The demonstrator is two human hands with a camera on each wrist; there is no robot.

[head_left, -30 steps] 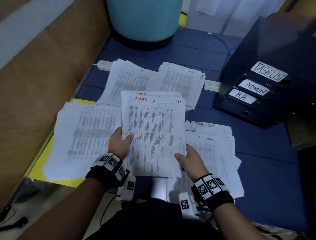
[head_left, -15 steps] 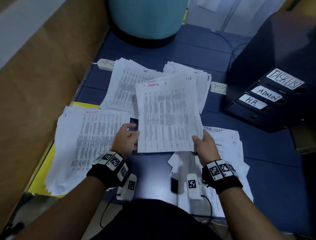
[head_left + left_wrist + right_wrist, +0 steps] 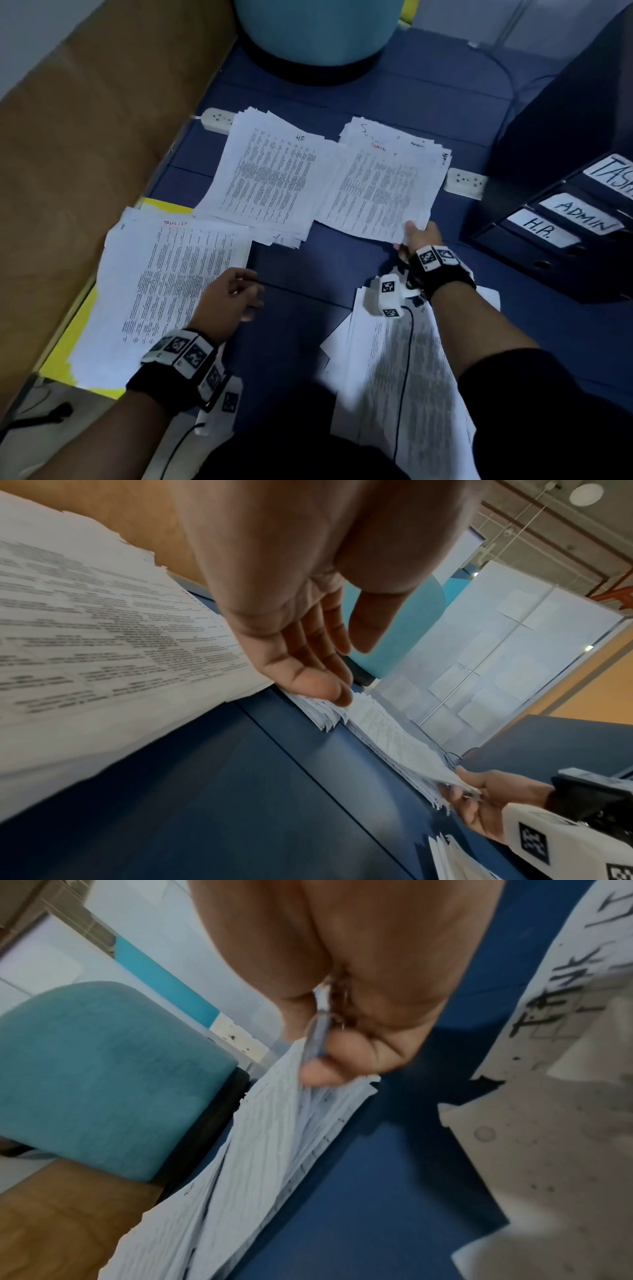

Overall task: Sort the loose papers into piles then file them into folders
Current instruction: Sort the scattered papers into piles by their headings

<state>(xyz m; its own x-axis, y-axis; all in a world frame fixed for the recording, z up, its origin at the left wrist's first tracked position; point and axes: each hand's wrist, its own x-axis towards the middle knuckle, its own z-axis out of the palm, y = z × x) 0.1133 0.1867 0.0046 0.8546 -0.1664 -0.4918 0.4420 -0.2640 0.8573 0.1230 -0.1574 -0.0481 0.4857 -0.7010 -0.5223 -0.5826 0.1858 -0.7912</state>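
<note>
ADMIN sheet (image 3: 376, 192) pinched at near corner by right hand (image 3: 419, 236); should be squared onto ADMIN pile (image 3: 428, 150) before release. Left hand (image 3: 229, 298) relaxed, nothing held.

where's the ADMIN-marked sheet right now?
Head view: the ADMIN sheet tops the far-right pile, beside the HR pile, its near-right corner pinched by the right hand.
</note>
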